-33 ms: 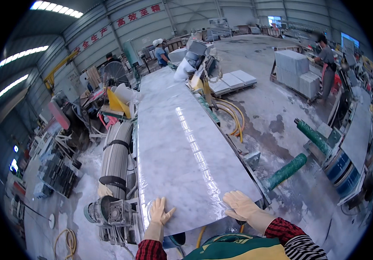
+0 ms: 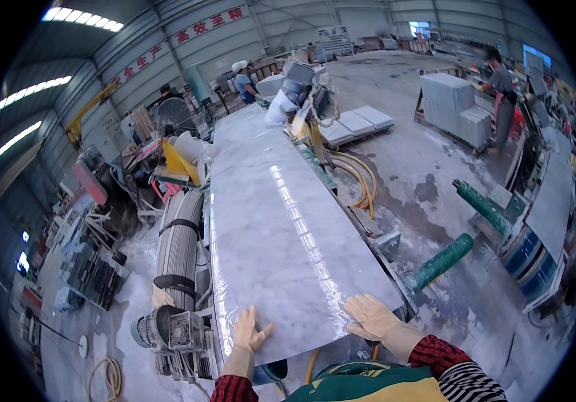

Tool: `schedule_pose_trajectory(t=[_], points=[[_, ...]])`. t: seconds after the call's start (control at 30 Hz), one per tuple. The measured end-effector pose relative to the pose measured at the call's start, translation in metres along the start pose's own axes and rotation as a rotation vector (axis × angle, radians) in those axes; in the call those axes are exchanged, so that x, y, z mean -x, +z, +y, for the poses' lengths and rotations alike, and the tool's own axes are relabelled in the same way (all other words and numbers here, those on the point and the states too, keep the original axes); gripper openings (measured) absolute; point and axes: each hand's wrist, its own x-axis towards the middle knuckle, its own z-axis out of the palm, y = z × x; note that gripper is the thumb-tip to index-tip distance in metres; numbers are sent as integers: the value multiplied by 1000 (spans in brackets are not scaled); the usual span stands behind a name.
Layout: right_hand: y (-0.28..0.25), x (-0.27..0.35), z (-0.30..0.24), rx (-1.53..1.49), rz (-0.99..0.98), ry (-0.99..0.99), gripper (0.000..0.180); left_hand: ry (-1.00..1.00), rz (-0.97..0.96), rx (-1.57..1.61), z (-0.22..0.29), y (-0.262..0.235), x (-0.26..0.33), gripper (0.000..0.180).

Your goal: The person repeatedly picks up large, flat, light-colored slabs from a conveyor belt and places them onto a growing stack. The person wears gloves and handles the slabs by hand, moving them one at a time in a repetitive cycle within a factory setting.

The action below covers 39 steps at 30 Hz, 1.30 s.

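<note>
A long, glossy slab (image 2: 281, 268), pale grey with cloudy marbling, stretches away from me on a long machine bed. My left hand (image 2: 250, 329), in a cream glove, lies near its close left corner with fingers spread. Toward the close right corner, my right hand (image 2: 376, 317) rests in a matching glove, fingers stretched flat on the surface. Neither hand grasps anything. Strips of reflected light run along the slab's left edge and down its middle.
A motor (image 2: 161, 327) and ribbed roll (image 2: 181, 251) stand left of the slab. A green roller (image 2: 441, 263) juts out on the right. Yellow hoses (image 2: 370, 184) lie on the floor. One person (image 2: 244, 84) stands at the far end, another (image 2: 501, 94) beside stacked slabs (image 2: 447, 94).
The view has shifted very slightly. Both hands stay flat on the slab in nearly the same places.
</note>
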Motion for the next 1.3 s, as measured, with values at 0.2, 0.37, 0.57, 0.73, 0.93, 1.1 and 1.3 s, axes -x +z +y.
schedule_pose_trajectory(t=[0.2,0.37,0.57,0.73,0.93,1.1,1.3], points=[[48,18,29,40,89,-39,63,220,-203,61,122,-24,40,99],[27,26,30,-1,17,15,66,286,-145,-83,181,-17,45,98],[18,56,40,-21,27,-20,69,241,-100,-305,166,4,52,70],[39,59,51,-25,138,7,59,92,-272,-253,178,2,46,77],[58,5,36,-47,288,100,33,236,-252,-32,147,-55,31,75],[11,-53,24,-125,-60,195,27,13,-569,-54,194,-133,-24,81],[-33,-39,25,-66,-45,-31,35,62,-695,-200,175,-144,-34,97]])
